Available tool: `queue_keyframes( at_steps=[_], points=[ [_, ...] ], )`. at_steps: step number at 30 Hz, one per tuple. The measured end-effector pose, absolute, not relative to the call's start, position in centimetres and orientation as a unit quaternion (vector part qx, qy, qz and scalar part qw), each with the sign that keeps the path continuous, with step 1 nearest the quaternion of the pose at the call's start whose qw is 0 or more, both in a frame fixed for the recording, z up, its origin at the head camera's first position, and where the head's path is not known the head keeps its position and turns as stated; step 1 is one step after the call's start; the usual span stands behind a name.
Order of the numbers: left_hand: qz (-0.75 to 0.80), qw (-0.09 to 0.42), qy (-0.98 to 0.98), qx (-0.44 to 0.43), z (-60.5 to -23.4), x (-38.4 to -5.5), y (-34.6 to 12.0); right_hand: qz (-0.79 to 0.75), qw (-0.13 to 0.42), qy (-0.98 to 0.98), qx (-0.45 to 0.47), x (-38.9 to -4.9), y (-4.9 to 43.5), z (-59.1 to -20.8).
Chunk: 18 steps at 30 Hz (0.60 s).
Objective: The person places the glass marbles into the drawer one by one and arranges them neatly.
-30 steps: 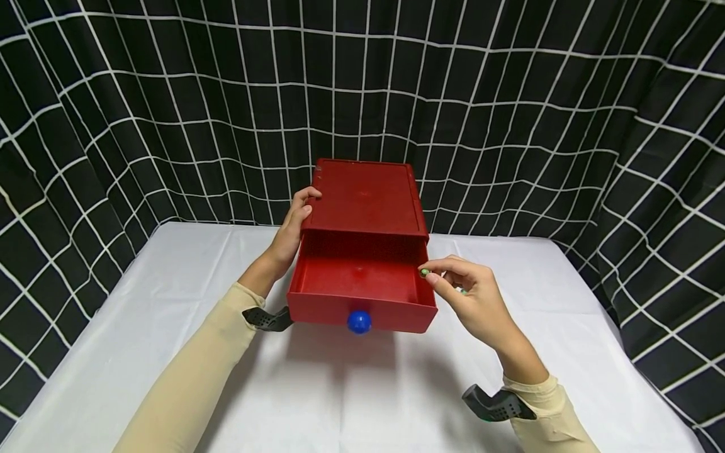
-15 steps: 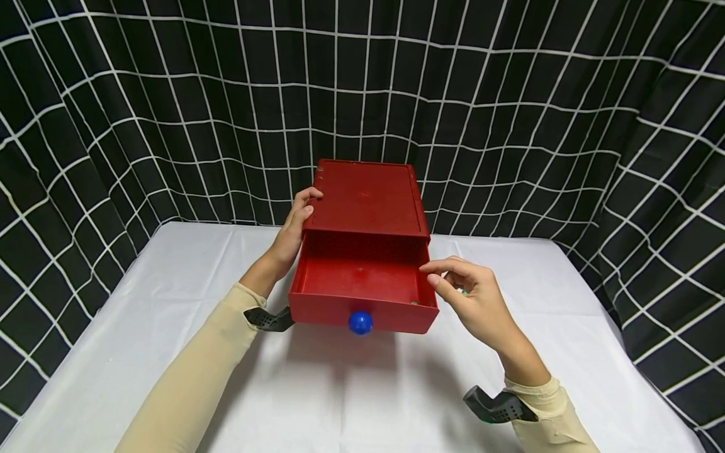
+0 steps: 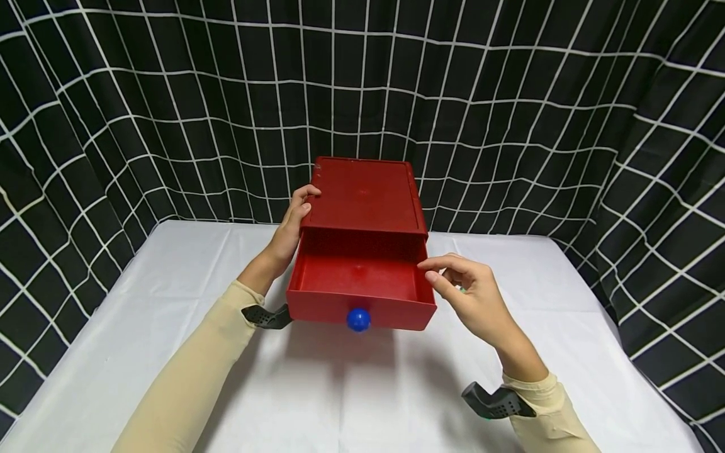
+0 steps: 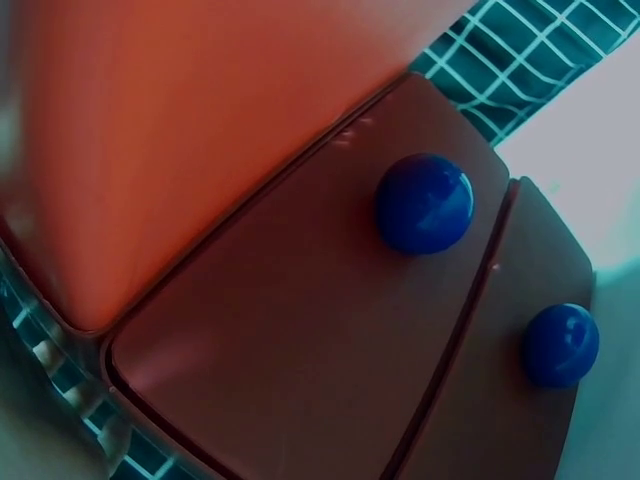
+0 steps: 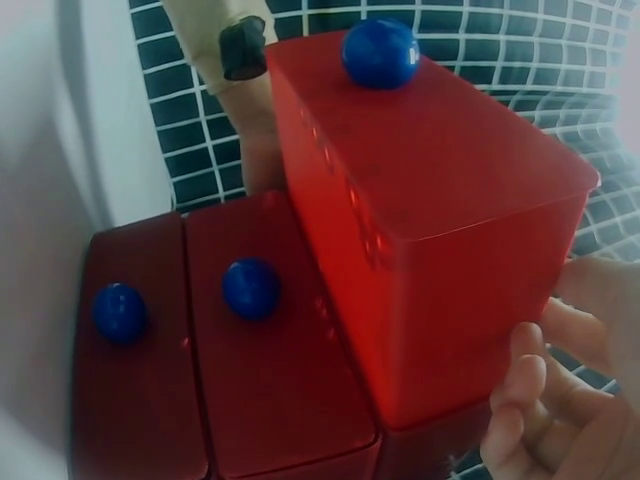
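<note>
A red drawer cabinet point(image 3: 365, 195) stands on the table with its top drawer point(image 3: 362, 311) pulled out, a blue knob point(image 3: 358, 319) on its front. My left hand point(image 3: 286, 236) holds the cabinet's left side, fingertips and thumb over the top edge. By the drawer's right wall is my right hand point(image 3: 467, 292), thumb and forefinger slightly apart with nothing between their tips. Its other fingers point(image 5: 525, 385) are curled, and a small green thing point(image 3: 462, 290) shows among them, mostly hidden. The strip of drawer floor behind the front panel is out of sight.
Below the open drawer, more drawers point(image 4: 300, 330) with blue knobs point(image 4: 560, 345) are closed. A white cloth covers the table point(image 3: 187, 314). Black curtains point(image 3: 362, 82) with a white grid hang behind it and at both sides.
The small green piece once between my right thumb and forefinger has been let go into the drawer's front right corner, where it is now hidden. Both hands have kept their places.
</note>
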<state>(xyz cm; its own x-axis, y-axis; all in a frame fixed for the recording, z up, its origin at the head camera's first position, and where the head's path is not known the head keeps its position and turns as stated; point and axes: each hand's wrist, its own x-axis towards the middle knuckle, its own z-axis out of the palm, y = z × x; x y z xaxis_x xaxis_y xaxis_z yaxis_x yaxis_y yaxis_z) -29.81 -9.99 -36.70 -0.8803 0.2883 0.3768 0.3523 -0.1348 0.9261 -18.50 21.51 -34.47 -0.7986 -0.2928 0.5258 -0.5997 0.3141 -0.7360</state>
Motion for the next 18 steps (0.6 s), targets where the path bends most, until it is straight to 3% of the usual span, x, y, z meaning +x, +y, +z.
queue_keyframes(
  at_steps=[18],
  points=[
    [-0.712,0.017,-0.659,-0.241,-36.6,-29.8,-9.9,0.475,0.147,-0.820,0.282,-18.2,22.7,-33.5]
  ],
)
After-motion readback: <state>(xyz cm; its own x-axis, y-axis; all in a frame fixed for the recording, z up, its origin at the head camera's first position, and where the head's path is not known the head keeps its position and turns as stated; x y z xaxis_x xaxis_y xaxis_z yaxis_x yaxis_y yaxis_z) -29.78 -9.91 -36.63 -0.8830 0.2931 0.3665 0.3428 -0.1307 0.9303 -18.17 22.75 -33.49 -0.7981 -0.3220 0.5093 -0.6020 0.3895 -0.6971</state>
